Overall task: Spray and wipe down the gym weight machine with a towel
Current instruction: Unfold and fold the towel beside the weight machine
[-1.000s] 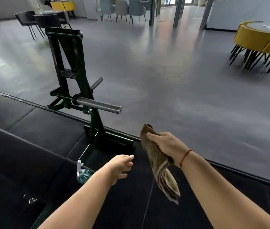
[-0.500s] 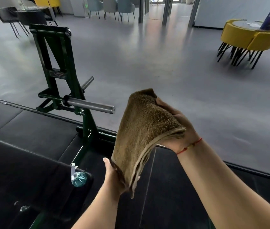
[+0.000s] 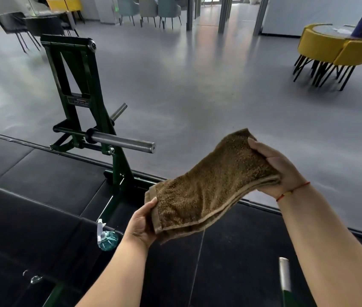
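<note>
A folded brown towel (image 3: 211, 187) stretches between both hands in front of me, above the black floor mat. My left hand (image 3: 141, 222) grips its lower left corner. My right hand (image 3: 277, 168) holds its upper right end, fingers curled over the fold. The dark green weight machine (image 3: 80, 103) stands to the left, its steel plate peg (image 3: 122, 140) pointing right toward the towel. A spray bottle (image 3: 106, 237) with a white trigger and teal body sits on the black pad just left of my left wrist.
Black padded mats (image 3: 31, 173) cover the near floor, edged by a dark strip against the grey floor (image 3: 197, 85). A second steel peg (image 3: 284, 275) rises at the bottom right. Yellow chairs (image 3: 335, 49) stand far right; black and grey chairs at the back.
The towel went from hanging in my right hand to being held flat by both hands. My left hand rose and took its lower corner; the towel now lies spread out sideways.
</note>
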A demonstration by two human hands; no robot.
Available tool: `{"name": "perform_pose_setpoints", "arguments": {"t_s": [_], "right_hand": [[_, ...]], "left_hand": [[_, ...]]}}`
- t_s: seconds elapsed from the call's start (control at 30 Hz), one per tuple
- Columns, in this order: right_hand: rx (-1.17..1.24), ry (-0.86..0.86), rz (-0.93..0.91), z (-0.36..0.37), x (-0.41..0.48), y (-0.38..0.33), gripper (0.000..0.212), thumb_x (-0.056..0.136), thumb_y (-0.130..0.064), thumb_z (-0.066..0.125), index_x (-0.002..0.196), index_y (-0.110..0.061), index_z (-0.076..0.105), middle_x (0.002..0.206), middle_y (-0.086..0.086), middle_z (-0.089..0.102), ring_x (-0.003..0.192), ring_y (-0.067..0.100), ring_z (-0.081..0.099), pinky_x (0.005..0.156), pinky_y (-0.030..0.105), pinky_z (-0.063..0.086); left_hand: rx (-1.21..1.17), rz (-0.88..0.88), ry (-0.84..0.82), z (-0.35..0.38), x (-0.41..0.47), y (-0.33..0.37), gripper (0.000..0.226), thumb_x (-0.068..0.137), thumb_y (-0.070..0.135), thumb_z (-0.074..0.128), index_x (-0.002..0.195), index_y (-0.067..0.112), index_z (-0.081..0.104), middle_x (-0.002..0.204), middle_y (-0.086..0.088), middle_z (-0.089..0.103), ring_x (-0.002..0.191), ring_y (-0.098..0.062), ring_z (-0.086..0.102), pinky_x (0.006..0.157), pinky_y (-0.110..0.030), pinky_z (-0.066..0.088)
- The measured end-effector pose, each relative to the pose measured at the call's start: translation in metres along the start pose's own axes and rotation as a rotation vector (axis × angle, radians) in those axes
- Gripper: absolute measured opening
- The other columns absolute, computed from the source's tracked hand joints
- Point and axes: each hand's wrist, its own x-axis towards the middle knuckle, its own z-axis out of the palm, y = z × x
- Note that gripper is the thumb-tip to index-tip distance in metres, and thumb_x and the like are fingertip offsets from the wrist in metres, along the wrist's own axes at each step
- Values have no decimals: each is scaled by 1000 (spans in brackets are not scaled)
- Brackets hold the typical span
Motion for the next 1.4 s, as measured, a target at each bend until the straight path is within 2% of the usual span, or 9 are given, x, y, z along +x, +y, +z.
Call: {"name": "perform_pose_setpoints", "arguments": {"t_s": [0.17, 0.37, 0.5, 0.6, 0.73, 0.83, 0.93, 1.13, 1.4], "right_hand": [[-347, 127, -17, 10, 6, 35, 29, 101, -35, 58, 98, -8, 67, 82, 13, 75, 71, 29, 72, 65, 38, 61], [-494, 28, -30, 37, 8, 75, 31, 101, -37, 58, 112, -11, 70, 100, 16, 75, 92, 36, 73, 86, 51, 60], [-666, 4, -132, 51, 7, 87, 33, 102, -40, 55, 96, -14, 75, 92, 14, 76, 89, 36, 72, 87, 56, 57], [-875, -26, -183, 53, 9, 93, 38, 102, -49, 51, 91, -20, 73, 87, 5, 75, 86, 28, 70, 86, 52, 56], [-1225, 21, -238, 51, 5, 93, 41, 103, -57, 37, 95, -29, 64, 95, -4, 63, 87, 17, 61, 83, 40, 51], [-1155, -21, -203, 49, 3, 89, 37, 100, -63, 39, 99, -34, 62, 105, -2, 48, 93, 17, 56, 91, 40, 49], [-1163, -95, -256, 49, 3, 87, 51, 84, -76, 54, 105, -30, 62, 101, -4, 62, 89, 14, 63, 81, 34, 55], [-852, -35, -240, 32, 10, 84, 8, 94, -22, 69, 100, -18, 71, 94, 5, 75, 92, 23, 71, 91, 52, 56], [-622, -133, -241, 48, -10, 65, 14, 98, -18, 65, 110, -18, 72, 98, 6, 76, 91, 22, 73, 79, 36, 61]], "left_hand": [[210, 108, -4, 30, -5, 13, 39, 92, 6, 65, 131, 7, 61, 115, -23, 72, 95, -37, 73, 76, -48, 62], [439, 186, 12, 71, -22, 2, 29, 91, -2, 69, 117, 8, 64, 98, -14, 77, 90, -32, 75, 79, -45, 62], [482, 201, 14, 79, -29, -3, 31, 91, 3, 70, 121, 8, 63, 104, -16, 76, 97, -32, 74, 82, -44, 61], [478, 181, 4, 84, -36, -5, 22, 99, 20, 62, 118, 9, 64, 95, -11, 77, 87, -26, 76, 72, -37, 59], [376, 110, -20, 86, -40, -5, 64, 102, 62, 32, 113, 9, 66, 81, -9, 74, 74, -23, 74, 69, -38, 57], [304, 89, -44, 85, -41, -3, 82, 95, 75, 24, 123, 10, 64, 98, -18, 74, 90, -31, 74, 76, -44, 60], [269, 72, -55, 88, -41, -2, 87, 92, 79, 20, 126, 13, 64, 114, -20, 73, 101, -33, 73, 80, -45, 61], [381, 84, -17, 89, -40, 1, 96, 90, 81, 16, 125, 9, 68, 102, -17, 75, 94, -29, 73, 86, -45, 58], [425, 124, 309, 64, -22, -12, 80, 100, 70, 25, 130, 5, 60, 120, -11, 69, 111, -24, 62, 100, -41, 44]]}}
